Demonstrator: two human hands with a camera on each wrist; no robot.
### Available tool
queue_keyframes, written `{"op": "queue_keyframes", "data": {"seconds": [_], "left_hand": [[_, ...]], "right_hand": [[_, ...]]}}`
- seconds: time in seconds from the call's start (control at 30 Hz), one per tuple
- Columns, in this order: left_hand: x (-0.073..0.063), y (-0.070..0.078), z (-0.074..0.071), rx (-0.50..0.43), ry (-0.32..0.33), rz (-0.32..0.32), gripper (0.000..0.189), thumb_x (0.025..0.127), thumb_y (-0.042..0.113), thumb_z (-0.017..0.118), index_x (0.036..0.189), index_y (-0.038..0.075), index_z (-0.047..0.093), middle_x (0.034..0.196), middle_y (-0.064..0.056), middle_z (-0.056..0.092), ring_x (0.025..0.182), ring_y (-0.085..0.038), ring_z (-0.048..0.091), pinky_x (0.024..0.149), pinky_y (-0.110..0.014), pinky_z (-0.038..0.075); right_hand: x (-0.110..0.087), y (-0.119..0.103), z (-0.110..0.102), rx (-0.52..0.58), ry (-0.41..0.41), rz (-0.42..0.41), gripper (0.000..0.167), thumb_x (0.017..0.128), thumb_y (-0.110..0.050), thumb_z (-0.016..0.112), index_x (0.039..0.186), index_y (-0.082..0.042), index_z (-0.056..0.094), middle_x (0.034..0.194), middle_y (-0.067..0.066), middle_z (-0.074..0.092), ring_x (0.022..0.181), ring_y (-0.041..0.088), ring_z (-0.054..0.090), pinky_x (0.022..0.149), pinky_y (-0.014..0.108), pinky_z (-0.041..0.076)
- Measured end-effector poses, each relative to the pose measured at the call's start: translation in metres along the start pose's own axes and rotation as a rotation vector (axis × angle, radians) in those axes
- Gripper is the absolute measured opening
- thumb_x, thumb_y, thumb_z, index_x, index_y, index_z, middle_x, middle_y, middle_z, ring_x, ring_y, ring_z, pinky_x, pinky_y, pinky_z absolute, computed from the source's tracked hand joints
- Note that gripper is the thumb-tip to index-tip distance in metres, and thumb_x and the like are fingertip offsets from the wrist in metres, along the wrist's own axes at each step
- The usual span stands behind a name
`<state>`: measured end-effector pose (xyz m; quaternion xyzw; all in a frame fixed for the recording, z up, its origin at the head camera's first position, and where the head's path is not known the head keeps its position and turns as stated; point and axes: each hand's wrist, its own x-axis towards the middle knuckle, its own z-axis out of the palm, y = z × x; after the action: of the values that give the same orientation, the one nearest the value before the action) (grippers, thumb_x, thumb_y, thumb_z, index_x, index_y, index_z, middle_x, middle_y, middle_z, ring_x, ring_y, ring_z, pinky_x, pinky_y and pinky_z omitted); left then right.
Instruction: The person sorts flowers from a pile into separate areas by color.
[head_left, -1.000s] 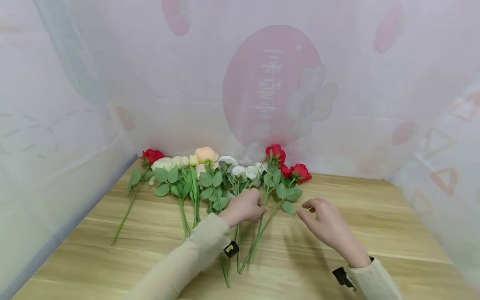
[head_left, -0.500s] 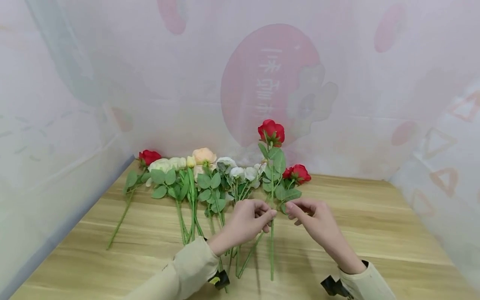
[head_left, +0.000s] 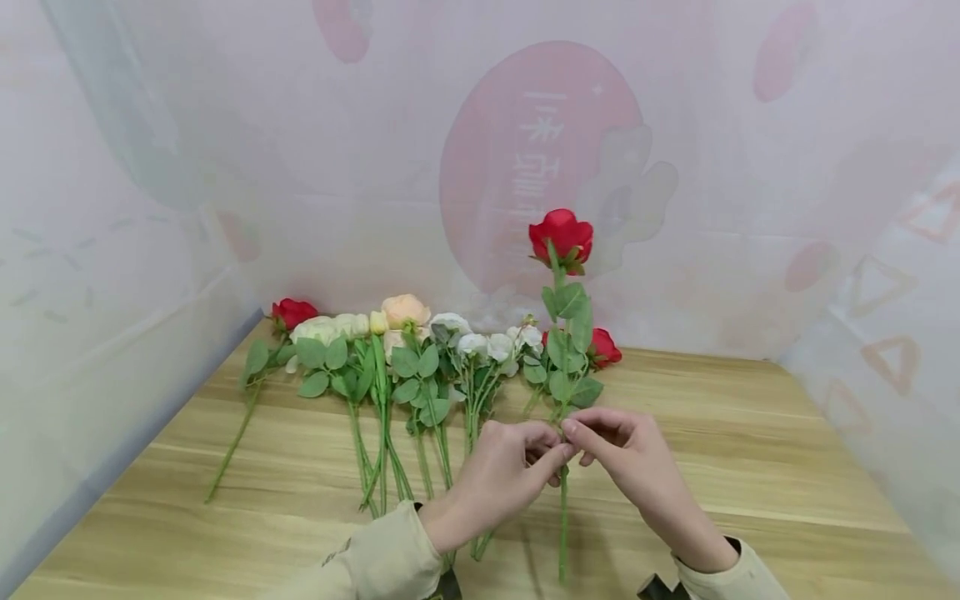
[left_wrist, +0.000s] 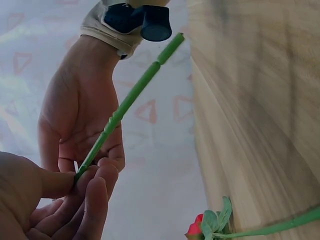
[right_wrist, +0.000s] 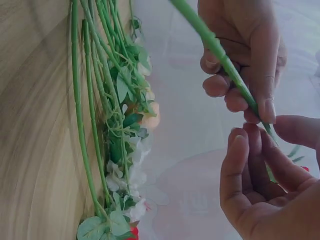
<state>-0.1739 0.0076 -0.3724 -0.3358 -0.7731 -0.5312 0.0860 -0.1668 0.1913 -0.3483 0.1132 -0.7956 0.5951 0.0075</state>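
A red rose [head_left: 561,237] with a long green stem stands roughly upright over the table, its bloom higher than the other flowers. My left hand [head_left: 498,471] pinches the stem between thumb and fingers. Just above it on the same stem, the thumb and forefinger of my right hand [head_left: 630,454] close in a pinch. In the left wrist view the lower stem [left_wrist: 132,95] sticks out past the left fingers [left_wrist: 95,200]. The right wrist view has the stem [right_wrist: 220,52] running through both hands' fingertips, with the bloom mostly hidden.
Behind the hands, white flowers [head_left: 487,346], a peach bloom [head_left: 405,310] and pale green blooms [head_left: 318,329] lie in a row on the wooden table [head_left: 750,467]. Another red rose [head_left: 603,346] lies to the right, one more red rose [head_left: 294,313] far left. A printed curtain [head_left: 360,167] encloses the table.
My left hand has lifted the red rose off the row and brought it rightward and nearer. The right hand has moved left to meet it, now with its fingertips at the stem.
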Motion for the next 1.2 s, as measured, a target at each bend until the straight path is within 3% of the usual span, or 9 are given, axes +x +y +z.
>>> {"op": "queue_keyframes", "data": {"seconds": [0.2, 0.47, 0.6, 0.77, 0.97, 1.2], "left_hand": [[-0.004, 0.004, 0.003, 0.103, -0.022, 0.106, 0.018, 0.096, 0.012, 0.067, 0.078, 0.012, 0.068, 0.063, 0.009, 0.059, 0.057, 0.011, 0.051, 0.051, -0.011, 0.043], [0.001, 0.008, 0.005, 0.171, -0.032, 0.144, 0.020, 0.094, 0.013, 0.069, 0.075, 0.014, 0.065, 0.063, 0.014, 0.055, 0.060, 0.012, 0.051, 0.051, -0.010, 0.041], [0.001, 0.009, 0.005, 0.187, -0.051, 0.143, 0.015, 0.095, 0.013, 0.068, 0.079, 0.014, 0.068, 0.067, 0.011, 0.063, 0.063, 0.013, 0.053, 0.055, -0.009, 0.043], [0.003, 0.010, 0.002, 0.216, -0.089, 0.121, 0.009, 0.096, 0.015, 0.067, 0.089, 0.012, 0.073, 0.076, 0.008, 0.070, 0.067, 0.013, 0.055, 0.062, -0.010, 0.046], [0.004, 0.010, -0.009, 0.310, -0.136, 0.030, 0.019, 0.098, 0.026, 0.063, 0.103, 0.010, 0.072, 0.088, 0.007, 0.071, 0.075, 0.007, 0.061, 0.068, -0.013, 0.048], [0.005, 0.008, -0.024, 0.368, -0.139, -0.058, 0.016, 0.097, 0.020, 0.065, 0.105, 0.007, 0.070, 0.094, 0.001, 0.071, 0.084, -0.005, 0.065, 0.075, -0.022, 0.051]], "right_hand": [[-0.006, 0.002, -0.002, 0.016, 0.021, -0.040, 0.019, 0.091, -0.023, 0.073, 0.095, -0.004, 0.073, 0.084, 0.011, 0.069, 0.072, 0.025, 0.063, 0.066, 0.034, 0.053], [-0.008, 0.000, -0.006, -0.027, 0.044, -0.097, 0.017, 0.093, -0.019, 0.071, 0.092, -0.003, 0.071, 0.079, 0.010, 0.068, 0.068, 0.020, 0.062, 0.063, 0.031, 0.052], [-0.008, -0.002, -0.005, -0.060, 0.061, -0.108, 0.017, 0.093, -0.019, 0.071, 0.090, -0.003, 0.071, 0.077, 0.008, 0.067, 0.066, 0.019, 0.061, 0.061, 0.029, 0.052], [-0.007, -0.001, -0.005, -0.086, 0.078, -0.097, 0.016, 0.093, -0.020, 0.071, 0.090, -0.003, 0.071, 0.077, 0.009, 0.066, 0.067, 0.024, 0.062, 0.060, 0.029, 0.052], [-0.003, 0.000, -0.009, -0.135, 0.125, -0.095, 0.017, 0.094, -0.020, 0.070, 0.090, -0.003, 0.071, 0.076, 0.009, 0.065, 0.066, 0.022, 0.060, 0.059, 0.029, 0.052], [0.004, 0.003, -0.033, -0.281, 0.227, -0.151, 0.016, 0.096, -0.017, 0.067, 0.092, -0.001, 0.071, 0.076, 0.007, 0.065, 0.066, 0.016, 0.060, 0.057, 0.028, 0.052]]}}
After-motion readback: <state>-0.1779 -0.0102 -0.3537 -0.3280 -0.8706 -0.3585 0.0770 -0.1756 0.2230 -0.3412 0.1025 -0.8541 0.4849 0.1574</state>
